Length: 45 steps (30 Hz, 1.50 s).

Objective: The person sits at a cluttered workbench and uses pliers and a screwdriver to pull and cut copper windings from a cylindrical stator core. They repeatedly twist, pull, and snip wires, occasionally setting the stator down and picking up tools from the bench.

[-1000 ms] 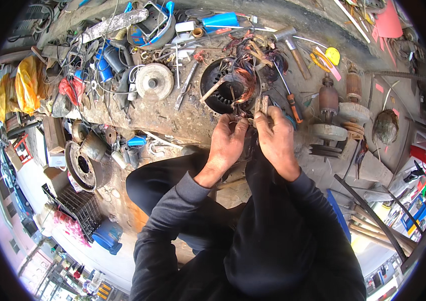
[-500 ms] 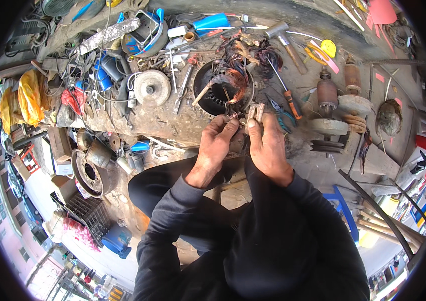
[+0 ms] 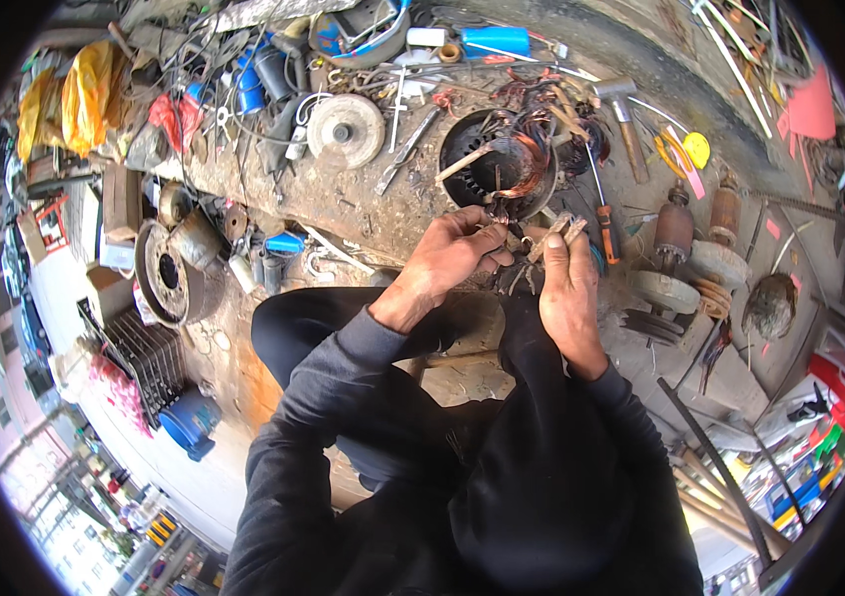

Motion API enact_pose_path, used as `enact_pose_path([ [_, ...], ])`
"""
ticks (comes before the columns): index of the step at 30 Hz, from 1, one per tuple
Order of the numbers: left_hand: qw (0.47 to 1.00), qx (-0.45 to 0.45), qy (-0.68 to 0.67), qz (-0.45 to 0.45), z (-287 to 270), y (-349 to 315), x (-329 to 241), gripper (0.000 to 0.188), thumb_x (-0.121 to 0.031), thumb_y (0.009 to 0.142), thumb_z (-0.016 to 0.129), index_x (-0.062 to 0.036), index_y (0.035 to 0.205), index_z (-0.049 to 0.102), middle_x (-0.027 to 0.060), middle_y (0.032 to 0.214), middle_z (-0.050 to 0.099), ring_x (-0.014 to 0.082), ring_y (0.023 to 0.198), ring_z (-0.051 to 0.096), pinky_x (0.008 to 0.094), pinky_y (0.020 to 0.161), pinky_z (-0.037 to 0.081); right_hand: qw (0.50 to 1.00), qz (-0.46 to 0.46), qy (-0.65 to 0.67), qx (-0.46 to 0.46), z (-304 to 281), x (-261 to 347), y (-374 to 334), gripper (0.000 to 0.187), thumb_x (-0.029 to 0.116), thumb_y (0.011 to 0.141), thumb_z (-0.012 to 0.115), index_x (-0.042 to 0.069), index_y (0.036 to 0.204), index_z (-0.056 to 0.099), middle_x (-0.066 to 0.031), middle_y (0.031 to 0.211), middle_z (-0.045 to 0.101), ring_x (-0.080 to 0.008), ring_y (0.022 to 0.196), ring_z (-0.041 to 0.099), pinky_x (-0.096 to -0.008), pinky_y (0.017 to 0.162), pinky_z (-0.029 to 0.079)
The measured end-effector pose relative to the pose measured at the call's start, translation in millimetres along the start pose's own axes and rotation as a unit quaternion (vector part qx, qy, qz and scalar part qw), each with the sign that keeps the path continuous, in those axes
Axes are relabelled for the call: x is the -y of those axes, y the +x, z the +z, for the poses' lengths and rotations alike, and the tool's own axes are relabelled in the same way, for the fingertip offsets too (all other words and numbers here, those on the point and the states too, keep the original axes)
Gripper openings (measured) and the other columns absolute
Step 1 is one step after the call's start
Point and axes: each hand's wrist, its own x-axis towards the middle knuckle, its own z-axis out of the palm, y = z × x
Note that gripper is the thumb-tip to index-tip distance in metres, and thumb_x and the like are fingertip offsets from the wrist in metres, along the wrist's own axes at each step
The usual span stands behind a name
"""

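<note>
Brown strip (image 3: 570, 229) now leans further rightward, pinched in right hand (image 3: 570, 300); left hand's (image 3: 448, 255) grip unclear.

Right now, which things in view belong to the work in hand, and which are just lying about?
In hand or close to it:
- left hand, at the loose wire ends
- right hand, pinching a small brown piece
- round metal drum with copper wire

Apparently lying about:
- hammer
- screwdriver
- pale wheel
- yellow bag

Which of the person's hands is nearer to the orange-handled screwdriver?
Right. The right hand is just left of the screwdriver and lower in view; the left hand is farther left.
</note>
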Motion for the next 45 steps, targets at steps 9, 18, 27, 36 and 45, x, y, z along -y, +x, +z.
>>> enact_pose_path([
  [9,0.996,-0.011,0.082,0.026,1,-1,1,0.016,-0.019,0.104,0.067,-0.0035,0.106,0.064,-0.0007,0.088,0.063,0.0079,0.074,0.057,0.0239,0.066,0.047,0.950,0.175,0.252,0.052,-12,-18,21,0.040,0.037,0.110,0.054,-0.001,0.120,0.063,-0.0114,0.107,0.073,-0.0214,0.093,0.072,-0.0364,0.080,0.059],
  [18,0.997,-0.013,-0.020,0.067,15,-2,16,0.043,-0.010,0.097,0.068,0.0004,0.133,0.048,0.0135,0.124,0.064,0.0183,0.114,0.060,0.0335,0.098,0.050,0.940,0.218,0.243,0.099,-16,-1,39,0.038,0.034,0.110,0.054,0.001,0.128,0.061,-0.0119,0.115,0.071,-0.0220,0.097,0.074,-0.0363,0.078,0.064],
  [27,0.965,-0.103,0.240,0.020,45,-4,21,0.090,-0.024,0.082,0.079,0.0021,0.146,0.023,0.0313,0.116,0.069,0.0486,0.116,0.064,0.0587,0.113,0.033,0.995,0.082,0.058,0.010,-1,-7,21,0.038,0.031,0.112,0.050,-0.003,0.121,0.065,-0.0102,0.107,0.071,-0.0155,0.093,0.061,-0.0309,0.086,0.050],
  [36,0.948,-0.089,0.298,0.071,35,1,31,0.079,-0.014,0.084,0.076,0.0059,0.139,0.024,0.0372,0.092,0.067,0.0572,0.095,0.066,0.0578,0.084,0.053,0.987,0.047,0.099,0.113,-35,3,43,0.041,0.033,0.114,0.045,-0.001,0.129,0.060,-0.0121,0.121,0.070,-0.0196,0.108,0.067,-0.0345,0.096,0.053],
  [45,0.929,-0.075,0.350,0.099,30,0,32,0.086,-0.017,0.083,0.079,0.0127,0.138,0.020,0.0343,0.080,0.067,0.0557,0.080,0.066,0.0584,0.072,0.053,0.985,-0.051,0.060,0.152,-48,-1,129,0.077,0.040,0.101,0.068,0.001,0.159,0.035,-0.0228,0.157,0.044,-0.0330,0.145,0.044,-0.0445,0.120,0.035],
])
